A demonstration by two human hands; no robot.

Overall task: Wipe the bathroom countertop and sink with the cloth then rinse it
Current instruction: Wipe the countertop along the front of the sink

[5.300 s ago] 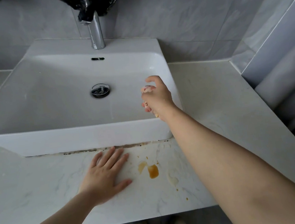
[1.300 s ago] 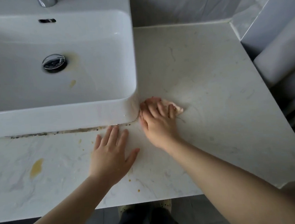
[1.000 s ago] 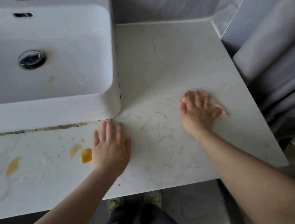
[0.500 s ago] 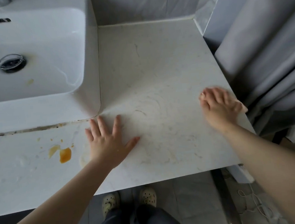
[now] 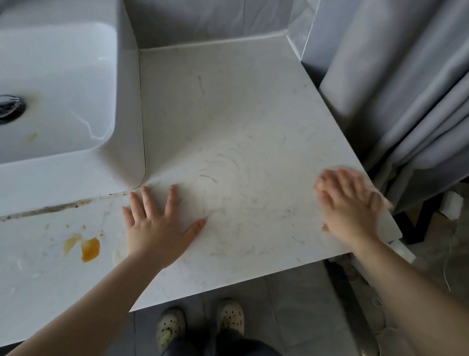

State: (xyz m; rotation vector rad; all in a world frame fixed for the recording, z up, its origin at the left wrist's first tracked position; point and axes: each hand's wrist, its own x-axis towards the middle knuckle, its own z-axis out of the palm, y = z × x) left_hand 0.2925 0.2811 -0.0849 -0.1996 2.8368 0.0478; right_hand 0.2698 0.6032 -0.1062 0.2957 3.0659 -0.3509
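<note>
Staining pale veined countertop: orange blotch

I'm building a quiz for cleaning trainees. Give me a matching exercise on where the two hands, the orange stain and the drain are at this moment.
Things:
1. left hand
2. right hand
3. orange stain
4. drain

Places:
A. at the right edge of the countertop, blurred
B. inside the sink
C. flat on the countertop, by the sink's front right corner
D. on the countertop, to the left of the left hand

Pairs: 1-C, 2-A, 3-D, 4-B
</note>
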